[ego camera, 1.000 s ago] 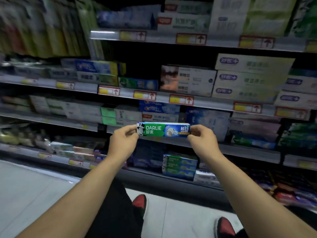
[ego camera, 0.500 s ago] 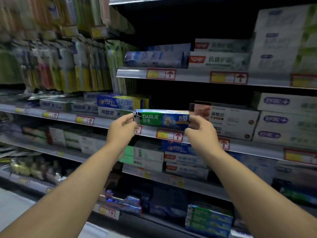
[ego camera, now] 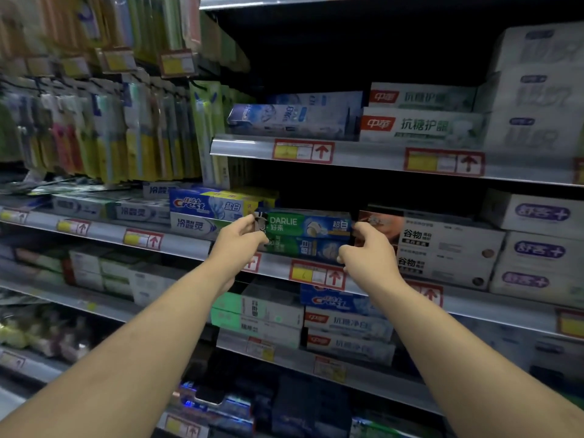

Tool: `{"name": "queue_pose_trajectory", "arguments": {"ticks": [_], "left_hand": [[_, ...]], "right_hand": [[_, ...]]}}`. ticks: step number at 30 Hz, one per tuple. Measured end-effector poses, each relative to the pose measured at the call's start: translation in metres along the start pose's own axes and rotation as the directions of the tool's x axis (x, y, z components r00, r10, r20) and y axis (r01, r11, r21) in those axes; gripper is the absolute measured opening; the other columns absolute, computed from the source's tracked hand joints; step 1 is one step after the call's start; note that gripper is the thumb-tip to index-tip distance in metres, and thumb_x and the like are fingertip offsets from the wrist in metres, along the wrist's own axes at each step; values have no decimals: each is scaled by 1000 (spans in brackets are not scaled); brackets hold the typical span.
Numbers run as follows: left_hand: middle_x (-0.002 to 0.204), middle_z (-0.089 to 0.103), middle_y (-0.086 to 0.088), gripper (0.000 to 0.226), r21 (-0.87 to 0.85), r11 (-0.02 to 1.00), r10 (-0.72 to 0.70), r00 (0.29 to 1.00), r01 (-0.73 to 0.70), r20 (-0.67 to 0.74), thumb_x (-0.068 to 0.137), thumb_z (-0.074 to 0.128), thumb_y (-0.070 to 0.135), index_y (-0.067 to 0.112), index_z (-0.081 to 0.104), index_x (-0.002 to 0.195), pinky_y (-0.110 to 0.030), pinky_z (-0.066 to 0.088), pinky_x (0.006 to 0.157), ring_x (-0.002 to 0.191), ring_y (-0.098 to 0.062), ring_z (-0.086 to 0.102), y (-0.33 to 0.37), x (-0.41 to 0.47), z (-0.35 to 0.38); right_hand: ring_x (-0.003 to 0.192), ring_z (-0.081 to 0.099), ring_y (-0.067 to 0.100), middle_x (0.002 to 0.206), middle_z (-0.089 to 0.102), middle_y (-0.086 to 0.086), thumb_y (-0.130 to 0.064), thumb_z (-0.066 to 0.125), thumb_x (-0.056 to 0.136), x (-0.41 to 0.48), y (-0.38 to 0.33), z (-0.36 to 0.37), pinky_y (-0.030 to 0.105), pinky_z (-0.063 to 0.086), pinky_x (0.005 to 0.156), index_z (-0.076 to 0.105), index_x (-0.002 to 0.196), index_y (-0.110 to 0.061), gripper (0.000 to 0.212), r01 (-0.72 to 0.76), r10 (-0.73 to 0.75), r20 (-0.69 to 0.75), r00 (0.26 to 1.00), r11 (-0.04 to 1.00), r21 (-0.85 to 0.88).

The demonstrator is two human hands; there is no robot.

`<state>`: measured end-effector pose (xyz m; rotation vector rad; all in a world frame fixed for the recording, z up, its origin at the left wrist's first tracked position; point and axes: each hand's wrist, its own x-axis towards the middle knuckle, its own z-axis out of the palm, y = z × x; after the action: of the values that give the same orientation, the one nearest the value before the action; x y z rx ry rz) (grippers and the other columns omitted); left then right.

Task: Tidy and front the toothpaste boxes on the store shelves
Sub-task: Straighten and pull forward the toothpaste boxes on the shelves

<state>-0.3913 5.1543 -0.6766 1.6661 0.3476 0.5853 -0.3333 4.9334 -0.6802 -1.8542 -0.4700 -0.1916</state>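
Note:
A green and blue Darlie toothpaste box (ego camera: 308, 226) lies level on top of a second Darlie box (ego camera: 303, 248) on the middle shelf (ego camera: 189, 245). My left hand (ego camera: 241, 238) pinches the upper box's left end. My right hand (ego camera: 366, 249) grips its right end, thumb low near the lower box. The stack sits between the Crest box (ego camera: 205, 203) on the left and brown and white boxes (ego camera: 442, 245) on the right.
Toothbrush packs (ego camera: 126, 131) hang at the upper left. The shelf above carries white and red boxes (ego camera: 420, 124) and a blue box (ego camera: 284, 116). White boxes with purple logos (ego camera: 537, 248) are stacked at the far right. Lower shelves hold several more toothpaste boxes (ego camera: 344, 324).
Both hands lifted the Darlie box from the lower shelf level up to the middle shelf and set it onto another Darlie box. The view tilted upward and moved closer.

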Motion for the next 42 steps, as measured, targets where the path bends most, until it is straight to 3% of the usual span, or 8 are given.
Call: {"name": "queue_pose_trajectory", "arguments": {"ticks": [3, 9, 14, 18, 22, 27, 33, 42], "left_hand": [[150, 49, -2, 74, 25, 999, -42, 999, 41, 29, 91, 66, 12, 29, 35, 156, -36, 55, 82, 121, -26, 58, 0, 3, 6], [155, 44, 0, 74, 25, 996, -83, 997, 82, 11, 92, 66, 13, 26, 34, 157, -43, 53, 99, 122, -26, 55, -3, 9, 12], [132, 55, 4, 74, 67, 995, -73, 997, 73, 6, 93, 65, 11, 19, 31, 158, -45, 52, 102, 80, -14, 53, -9, 14, 19], [152, 47, -3, 78, 146, 987, -69, 998, 68, 2, 85, 72, 20, 21, 37, 156, -51, 45, 109, 128, -27, 52, -10, 15, 21], [153, 36, -4, 89, 265, 962, -73, 997, 62, 29, 78, 72, 36, 19, 33, 156, -52, 46, 107, 127, -30, 50, -7, 10, 23], [147, 31, -6, 72, 656, 727, 193, 977, -203, 89, 94, 64, 35, 19, 30, 156, -45, 41, 103, 131, -34, 39, 0, -13, 33], [145, 43, 1, 71, 800, 270, 361, 827, -535, 431, 92, 58, 51, 29, 32, 154, -45, 41, 105, 131, -28, 38, 14, -64, 70], [143, 46, 4, 72, 671, 342, 331, 753, -657, 569, 91, 60, 56, 28, 33, 152, -42, 45, 103, 129, -24, 43, 3, -124, 171]], "right_hand": [[86, 71, 34, 135, 60, 9, -6, 54, 99, 0, 8, 1, 34, 55, 59, 33, 157, -24, 64, -26, 26, -1, 1000, 999, -35], [53, 48, 12, 138, 50, 11, -9, 54, 100, 7, 20, 4, 15, 36, 39, 33, 157, -23, 63, 5, -5, -1, 1000, 997, -80], [57, 50, 14, 138, 50, 11, -10, 54, 100, 11, 23, 11, 14, 35, 38, 25, 160, -21, 68, -28, 28, -2, 1000, 994, -106], [64, 54, 18, 136, 50, 11, -9, 54, 99, 10, 25, 16, 21, 39, 45, 27, 159, -20, 67, -45, 45, -4, 999, 991, -129], [71, 60, 22, 140, 43, 9, -10, 55, 99, 6, 21, 13, 29, 46, 52, 35, 155, -20, 60, -36, 36, -5, 999, 985, -170], [72, 59, 17, 151, 34, 7, -15, 56, 99, -6, 16, -6, 25, 47, 57, 34, 155, -21, 61, 51, -46, 25, 999, 949, -311], [124, 50, 24, 139, 43, 0, -28, 60, 98, -29, 13, -51, 39, 50, 93, 37, 151, -21, 58, 295, -235, 181, 955, 694, -657], [133, 45, 25, 148, 43, 1, -33, 61, 98, -73, 52, -157, 41, 46, 103, 34, 153, -22, 62, 181, -87, 164, 983, 648, -740]]}}
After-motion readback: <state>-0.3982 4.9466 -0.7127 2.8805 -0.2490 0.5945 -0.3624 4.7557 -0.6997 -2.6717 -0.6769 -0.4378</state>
